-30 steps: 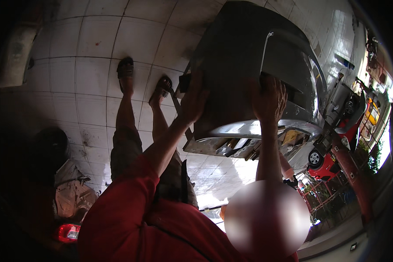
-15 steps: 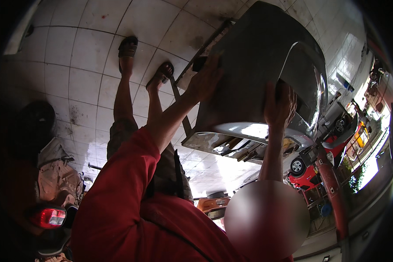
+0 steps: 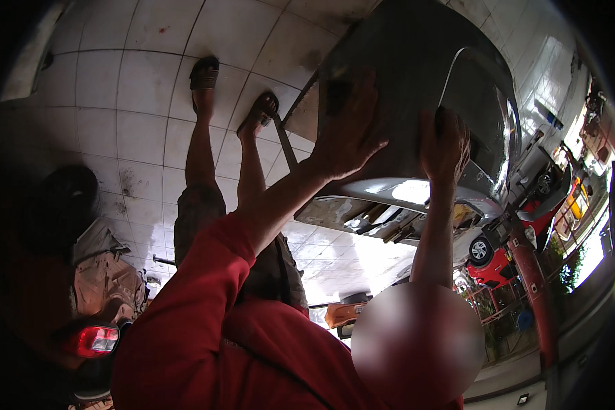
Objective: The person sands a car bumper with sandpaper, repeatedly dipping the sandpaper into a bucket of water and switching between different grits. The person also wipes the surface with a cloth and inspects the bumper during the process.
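Note:
A large dark grey car body panel (image 3: 403, 89), curved and glossy along its right side, stands in front of me. My left hand (image 3: 354, 133) lies on its left part, fingers stretched forward and thumb apart. Against those fingers sits a dark block-like thing (image 3: 338, 97), partly covered by the hand. Farther right, my right hand (image 3: 445, 147) rests on the panel with its fingers curled. A dark shape shows at those fingers, but what it is I cannot make out. Both forearms reach over the panel's near edge.
Under the panel is a metal stand leg (image 3: 285, 141) on pale floor tiles (image 3: 140, 140). To the left lie a dark round tyre-like shape (image 3: 61, 205), a red tail light (image 3: 97, 339) and worn body parts (image 3: 109, 280). A red post (image 3: 536, 301) and a red car (image 3: 490, 268) stand right.
My left hand has slid right across the panel, the dark block-like thing moving with it. My right hand stays at nearly the same spot on the panel. The whole view has shifted slightly.

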A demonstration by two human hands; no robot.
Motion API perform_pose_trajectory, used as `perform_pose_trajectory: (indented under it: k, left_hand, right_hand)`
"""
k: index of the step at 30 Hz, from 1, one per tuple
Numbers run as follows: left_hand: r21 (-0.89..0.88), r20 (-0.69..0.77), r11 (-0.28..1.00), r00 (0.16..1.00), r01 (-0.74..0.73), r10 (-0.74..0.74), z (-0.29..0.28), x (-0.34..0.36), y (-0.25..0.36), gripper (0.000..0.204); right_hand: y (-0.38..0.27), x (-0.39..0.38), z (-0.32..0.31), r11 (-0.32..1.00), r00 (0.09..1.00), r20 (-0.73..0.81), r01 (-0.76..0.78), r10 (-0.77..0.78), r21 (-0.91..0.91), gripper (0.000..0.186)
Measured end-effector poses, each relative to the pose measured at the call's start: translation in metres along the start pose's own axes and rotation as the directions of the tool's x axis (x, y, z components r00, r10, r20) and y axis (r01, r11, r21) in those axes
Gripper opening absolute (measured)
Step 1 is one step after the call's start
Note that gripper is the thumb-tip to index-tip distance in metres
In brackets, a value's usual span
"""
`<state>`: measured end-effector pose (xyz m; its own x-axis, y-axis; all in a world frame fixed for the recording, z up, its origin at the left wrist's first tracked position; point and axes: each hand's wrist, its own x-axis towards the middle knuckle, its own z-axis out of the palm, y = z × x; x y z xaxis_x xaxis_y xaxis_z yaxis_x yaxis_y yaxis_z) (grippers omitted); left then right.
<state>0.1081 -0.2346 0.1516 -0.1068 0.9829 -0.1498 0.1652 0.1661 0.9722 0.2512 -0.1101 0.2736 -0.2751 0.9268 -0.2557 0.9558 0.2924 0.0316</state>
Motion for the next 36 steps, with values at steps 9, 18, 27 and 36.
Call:
perform_pose_trajectory:
  k: [9,18,27,36]
  left_hand:
    - [0.044,0.234,0.988,0.963,-0.149,0.135,-0.016,-0.016,0.017,0.09]
    - [0.068,0.298,0.993,0.952,-0.093,0.069,0.001,-0.116,0.032,0.089]
    - [-0.033,0.06,0.997,0.996,-0.063,0.065,0.006,-0.051,0.011,0.095]
    - [0.265,0.248,0.962,0.969,-0.065,-0.003,-0.014,-0.011,-0.047,0.092]
  right_hand:
    - [0.022,-0.014,0.002,0.987,0.992,0.036,0.118,-0.123,0.108,0.04]
    - [0.008,-0.011,-0.006,0.993,0.996,0.006,-0.085,0.084,0.082,0.038]
    - [0.002,-0.006,0.001,0.996,0.997,-0.017,-0.071,0.072,0.063,0.04]
    - [0.0,-0.009,0.002,0.998,1.0,0.007,-0.023,0.023,0.053,0.04]
